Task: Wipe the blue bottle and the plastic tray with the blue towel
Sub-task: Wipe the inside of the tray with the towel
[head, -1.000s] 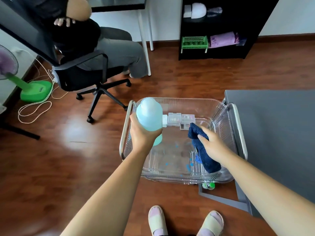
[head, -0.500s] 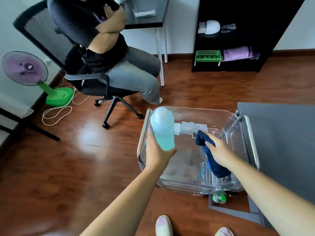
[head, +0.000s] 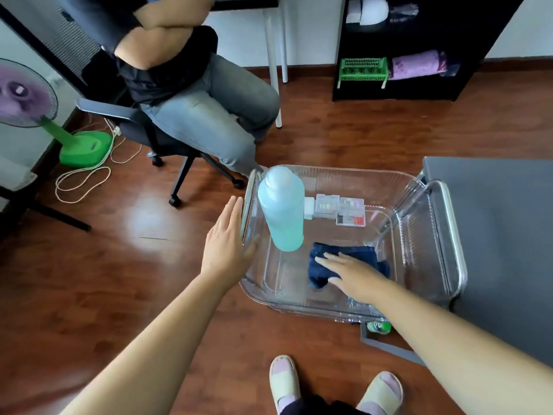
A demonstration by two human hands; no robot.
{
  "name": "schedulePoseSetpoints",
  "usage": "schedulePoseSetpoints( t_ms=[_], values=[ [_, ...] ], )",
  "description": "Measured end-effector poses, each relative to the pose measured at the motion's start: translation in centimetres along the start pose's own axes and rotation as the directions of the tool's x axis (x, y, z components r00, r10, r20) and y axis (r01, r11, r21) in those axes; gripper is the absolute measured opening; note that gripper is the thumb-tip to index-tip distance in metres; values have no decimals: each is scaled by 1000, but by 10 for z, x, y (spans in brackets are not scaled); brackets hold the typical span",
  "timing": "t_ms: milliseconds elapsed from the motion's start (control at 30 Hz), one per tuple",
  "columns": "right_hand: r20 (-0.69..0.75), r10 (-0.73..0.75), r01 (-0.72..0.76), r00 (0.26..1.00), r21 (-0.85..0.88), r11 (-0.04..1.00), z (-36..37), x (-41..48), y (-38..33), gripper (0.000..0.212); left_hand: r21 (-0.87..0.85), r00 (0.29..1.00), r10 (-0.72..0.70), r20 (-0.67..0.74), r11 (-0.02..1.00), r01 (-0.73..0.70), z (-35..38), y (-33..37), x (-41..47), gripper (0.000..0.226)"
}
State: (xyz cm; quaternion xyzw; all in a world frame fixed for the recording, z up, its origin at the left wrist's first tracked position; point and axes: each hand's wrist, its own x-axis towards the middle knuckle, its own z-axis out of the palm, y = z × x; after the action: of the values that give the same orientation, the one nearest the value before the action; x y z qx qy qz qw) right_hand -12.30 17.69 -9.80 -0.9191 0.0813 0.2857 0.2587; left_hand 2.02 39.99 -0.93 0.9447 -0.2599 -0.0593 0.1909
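The light blue bottle [head: 281,211] stands upright inside the clear plastic tray [head: 353,175], near its left wall. My left hand [head: 227,247] is open just outside that wall, fingers straight, apart from the bottle. The dark blue towel [head: 344,262] lies flat on the tray's floor. My right hand [head: 350,274] presses down on it with straight, spread fingers.
Small clear boxes [head: 341,208] lie at the tray's back. A dark grey table [head: 502,229] is at the right. A seated person on an office chair [head: 167,145] is ahead left, with a green fan [head: 27,94] and cable further left. A black shelf [head: 404,49] stands behind.
My left hand set the bottle down in the tray, let go and opened beside the wall. My right hand lowered the towel to the tray floor and flattened on it.
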Motion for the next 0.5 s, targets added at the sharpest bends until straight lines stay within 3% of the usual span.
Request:
schedulePoseSetpoints(
  t_ms=[67,267,400,500],
  values=[
    [57,-1,6,998,-85,996,17,9,1,54,-108,1000,20,7,994,-19,2,1,7,73],
    [-51,31,-44,998,-284,958,29,29,12,60,-296,998,62,23,954,-52,2,7,9,61],
    [-59,74,-86,996,-236,968,34,41,-6,62,-359,1000,22,-12,933,-25,5,10,9,64],
    [51,-22,32,998,-209,977,38,28,-7,62,-384,1000,-4,-24,923,-6,6,10,9,66]
  ],
)
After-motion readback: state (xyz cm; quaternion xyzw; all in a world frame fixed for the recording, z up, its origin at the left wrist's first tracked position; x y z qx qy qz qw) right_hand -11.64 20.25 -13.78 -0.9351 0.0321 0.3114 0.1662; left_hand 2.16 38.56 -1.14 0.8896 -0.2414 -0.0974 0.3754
